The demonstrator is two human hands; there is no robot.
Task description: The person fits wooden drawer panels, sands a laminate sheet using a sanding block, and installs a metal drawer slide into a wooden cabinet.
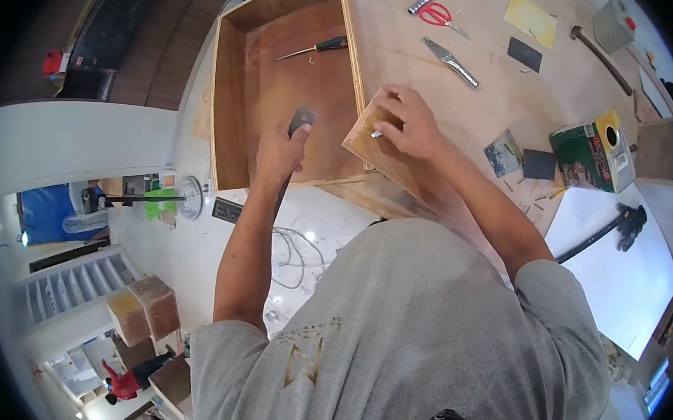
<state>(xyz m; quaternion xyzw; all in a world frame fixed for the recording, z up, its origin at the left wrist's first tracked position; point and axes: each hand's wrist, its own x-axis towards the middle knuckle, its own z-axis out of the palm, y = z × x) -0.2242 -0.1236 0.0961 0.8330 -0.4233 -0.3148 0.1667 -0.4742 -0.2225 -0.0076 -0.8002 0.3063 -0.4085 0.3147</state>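
Observation:
My left hand (pixel 279 153) is closed around a dark flat metal strip (pixel 303 119) with a round mark near its end. The strip's lower part shows below my palm, over the near edge of a wooden drawer box (pixel 358 68). Inside the box lies a screwdriver (pixel 331 45) with a black and yellow handle. My right hand (pixel 410 127) is over a wooden board (pixel 364 139) beside the box. Its thumb and fingers pinch a small white piece (pixel 376 134), too small to name.
On the worktable (pixel 396 57) lie red-handled scissors (pixel 437 14), a utility knife (pixel 451 61), a hammer (pixel 603 59) and sandpaper (pixel 525 55). A green can (pixel 592 153) and a white jug (pixel 615 27) stand right. A person in red (pixel 124 381) is in the background.

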